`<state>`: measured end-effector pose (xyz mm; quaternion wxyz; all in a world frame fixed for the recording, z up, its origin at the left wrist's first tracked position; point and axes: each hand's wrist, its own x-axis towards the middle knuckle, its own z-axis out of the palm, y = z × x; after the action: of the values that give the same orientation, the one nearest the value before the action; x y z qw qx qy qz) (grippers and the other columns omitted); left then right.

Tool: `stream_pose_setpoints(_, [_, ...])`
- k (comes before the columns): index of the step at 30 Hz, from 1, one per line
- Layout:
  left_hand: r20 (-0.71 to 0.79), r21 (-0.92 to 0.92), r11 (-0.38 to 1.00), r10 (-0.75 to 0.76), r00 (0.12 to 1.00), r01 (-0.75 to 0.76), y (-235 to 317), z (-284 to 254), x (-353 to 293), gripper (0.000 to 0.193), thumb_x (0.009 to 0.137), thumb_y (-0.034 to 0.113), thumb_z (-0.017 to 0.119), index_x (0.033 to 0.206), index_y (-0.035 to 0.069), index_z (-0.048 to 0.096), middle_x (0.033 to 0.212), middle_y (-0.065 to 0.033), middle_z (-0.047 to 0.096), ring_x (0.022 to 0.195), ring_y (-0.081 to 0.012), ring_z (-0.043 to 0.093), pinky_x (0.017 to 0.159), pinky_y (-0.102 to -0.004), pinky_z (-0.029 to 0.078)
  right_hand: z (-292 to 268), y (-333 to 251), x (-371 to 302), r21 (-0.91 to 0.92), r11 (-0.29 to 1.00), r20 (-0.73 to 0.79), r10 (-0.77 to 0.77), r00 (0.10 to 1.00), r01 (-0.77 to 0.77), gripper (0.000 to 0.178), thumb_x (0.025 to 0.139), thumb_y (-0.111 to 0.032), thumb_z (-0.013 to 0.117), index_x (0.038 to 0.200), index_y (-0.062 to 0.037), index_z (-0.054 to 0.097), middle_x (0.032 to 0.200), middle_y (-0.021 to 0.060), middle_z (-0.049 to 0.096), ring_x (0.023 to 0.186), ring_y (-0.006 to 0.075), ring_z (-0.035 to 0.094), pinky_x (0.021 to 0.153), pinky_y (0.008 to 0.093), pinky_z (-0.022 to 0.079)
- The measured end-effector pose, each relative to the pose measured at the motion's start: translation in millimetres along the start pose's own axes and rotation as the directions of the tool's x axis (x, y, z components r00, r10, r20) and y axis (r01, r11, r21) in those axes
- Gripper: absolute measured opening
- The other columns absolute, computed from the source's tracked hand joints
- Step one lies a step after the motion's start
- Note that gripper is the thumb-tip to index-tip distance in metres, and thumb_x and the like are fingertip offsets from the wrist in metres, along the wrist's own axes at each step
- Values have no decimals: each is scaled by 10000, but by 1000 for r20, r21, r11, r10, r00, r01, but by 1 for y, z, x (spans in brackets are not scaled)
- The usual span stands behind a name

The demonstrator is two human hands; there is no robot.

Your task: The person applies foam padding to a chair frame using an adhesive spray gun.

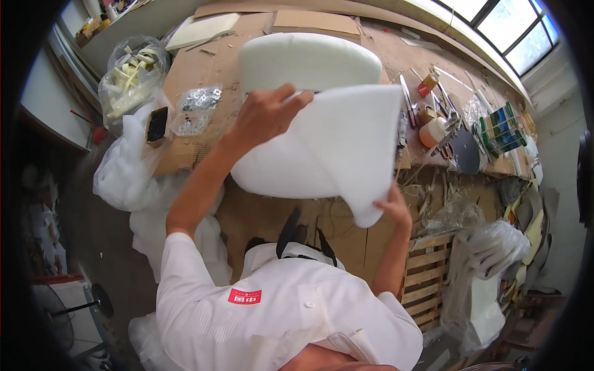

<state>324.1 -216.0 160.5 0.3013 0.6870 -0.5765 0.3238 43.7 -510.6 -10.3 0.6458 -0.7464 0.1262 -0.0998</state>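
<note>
A cardboard-covered worktop [218, 63] spreads beneath and around the rounded white padded form [309, 62]. The white padding sheet [356, 133] is directly in front of that form, hanging partly past the worktop's near edge. It looks light, soft and bendy, likely to crease or tear under a hard pinch, so broad holds along opposite edges should suit it best. A clear bag of foam offcuts [133, 75] sits left of the form. Nearer the wearer than the form, the left hand [267, 114] pinches the sheet's upper edge with bent fingers; the right hand [395, 207] holds its lower right edge, thumb partly hidden. An orange-filled bottle [432, 132] stands to the form's right.
</note>
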Motion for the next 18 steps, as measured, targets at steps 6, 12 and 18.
stream_pose_setpoints(6, [147, 92, 985, 128, 981, -143, -31, 75, 59, 286, 813, 77, 620, 1083, 156, 569, 721, -56, 534, 576, -248, 590, 482, -355, 470, -46, -52, 165, -97, 986, -129, -149, 980, 137, 571, 634, -112, 764, 1130, 48, 530, 1031, 113, 589, 889, 233, 588, 758, 328, 496])
stream_pose_setpoints(12, [349, -129, 868, -412, 842, 479, -77, 72, 17, 460, 764, 307, 749, 1130, 116, 545, 1021, -144, 649, 840, -345, 648, 729, -420, 516, -18, -75, 219, 65, 994, -314, -66, 947, 91, 355, 764, -152, 743, 1053, 12, 617, 907, 56, 643, 809, 159, 601, 707, 301, 489])
stream_pose_setpoints(18, [741, -154, 669, -409, 533, 727, -154, 42, -141, 652, 640, 342, 803, 1163, 13, 592, 1009, -181, 677, 953, -301, 638, 878, -361, 482, -24, -59, 232, 154, 983, -522, -8, 853, 103, 254, 830, -204, 714, 1014, -46, 638, 921, 27, 653, 798, 100, 585, 698, 266, 462])
